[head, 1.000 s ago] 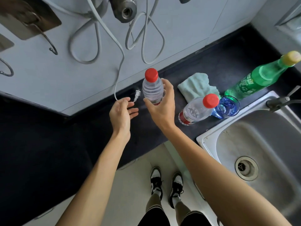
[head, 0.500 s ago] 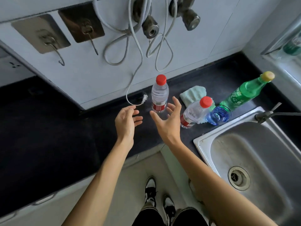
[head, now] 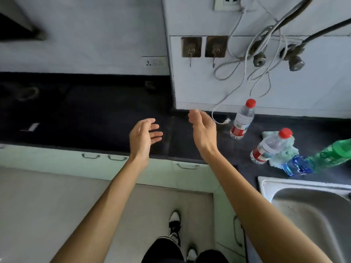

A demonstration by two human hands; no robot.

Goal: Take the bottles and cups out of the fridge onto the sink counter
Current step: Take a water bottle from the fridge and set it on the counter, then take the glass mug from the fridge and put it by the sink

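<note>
Two clear water bottles with red caps stand on the dark counter [head: 218, 147]: one [head: 242, 119] near the wall, the other [head: 269, 147] further right in front of a pale green cloth [head: 284, 154]. A blue glass cup [head: 297, 166] and a green bottle [head: 334, 152] stand beside them at the right edge. My left hand [head: 143, 138] and my right hand [head: 203, 129] hover above the counter left of the bottles, fingers relaxed, holding nothing. The fridge is not in view.
A steel sink [head: 311, 211] fills the lower right. White cables [head: 245, 73] hang down the wall, and a plug end [head: 227, 121] lies on the counter by the near bottle. Two wall hooks [head: 203, 47] and pipe fittings [head: 275, 57] sit above. Cabinet handles [head: 187, 166] line the counter front.
My right hand set the water bottle on the counter and let go of it. Both hands and my view have swung left, away from the bottles and the sink.
</note>
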